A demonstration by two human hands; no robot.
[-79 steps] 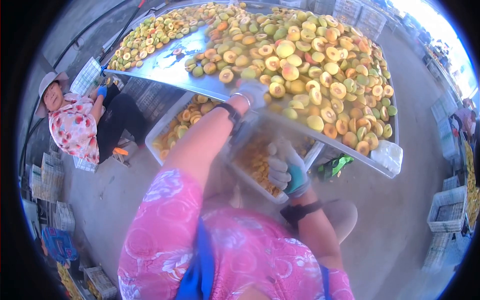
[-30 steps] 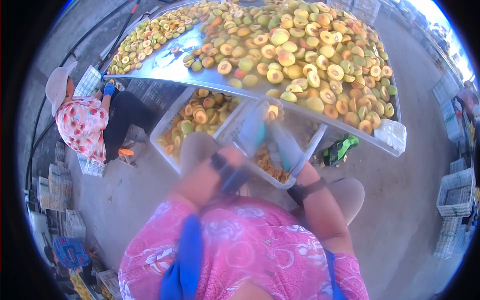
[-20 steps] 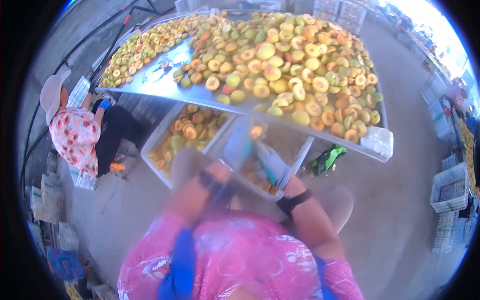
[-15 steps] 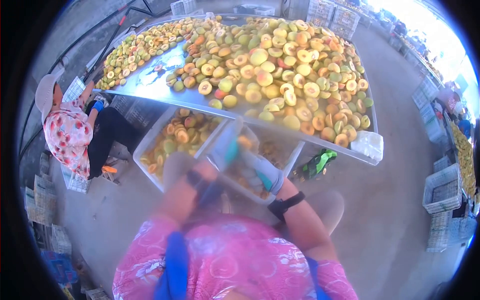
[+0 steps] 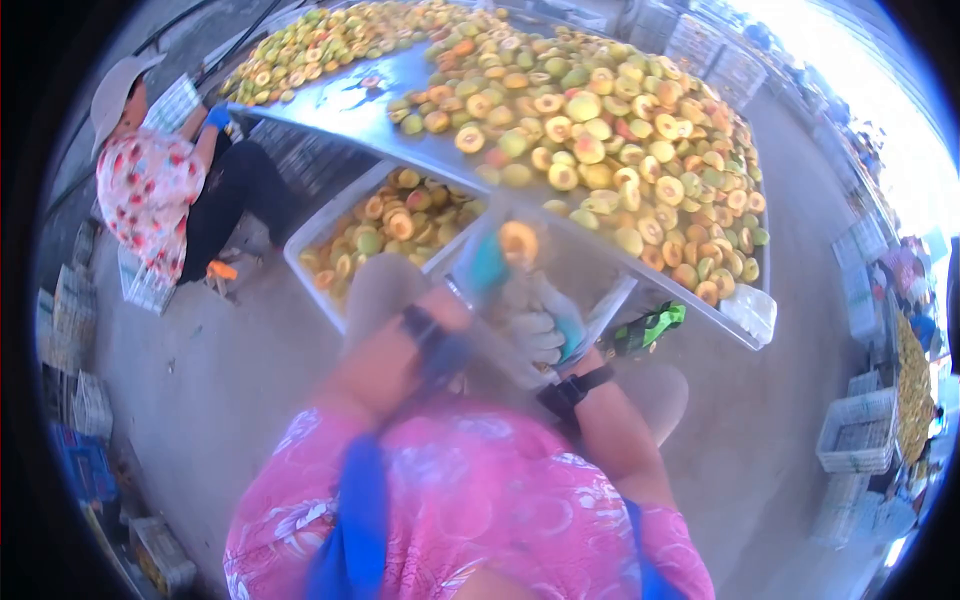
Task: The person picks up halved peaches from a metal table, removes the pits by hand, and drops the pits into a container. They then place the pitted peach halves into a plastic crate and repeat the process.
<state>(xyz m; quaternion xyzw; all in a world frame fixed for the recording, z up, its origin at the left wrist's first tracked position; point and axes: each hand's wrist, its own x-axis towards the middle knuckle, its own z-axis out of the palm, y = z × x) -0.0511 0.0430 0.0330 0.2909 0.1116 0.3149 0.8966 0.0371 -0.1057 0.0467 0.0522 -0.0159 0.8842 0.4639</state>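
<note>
My left hand [image 5: 487, 262], in a pale glove with a teal cuff, is smeared by motion. At its fingers is a peach half [image 5: 518, 242], cut face up. My right hand [image 5: 540, 328], gloved too, is close by with its fingers curled; what they hold, if anything, is hidden. Both hands are over the right-hand plastic bin [image 5: 612, 300], under the edge of the metal table [image 5: 330, 145]. Peach halves [image 5: 640, 150] are heaped on that table. More halves fill the left-hand bin [image 5: 318, 262] beside my knee.
Left of me, a co-worker [image 5: 150, 190] in a hat sits at the same table. A green and black bag [image 5: 648, 328] lies right of the bins. Crates [image 5: 862, 430] are stacked at the far right, others [image 5: 75, 310] at the left.
The view has shifted, so the table sits farther right. My right hand has dropped lower into the bin, away from my left hand, where the peach half now shows clearly.
</note>
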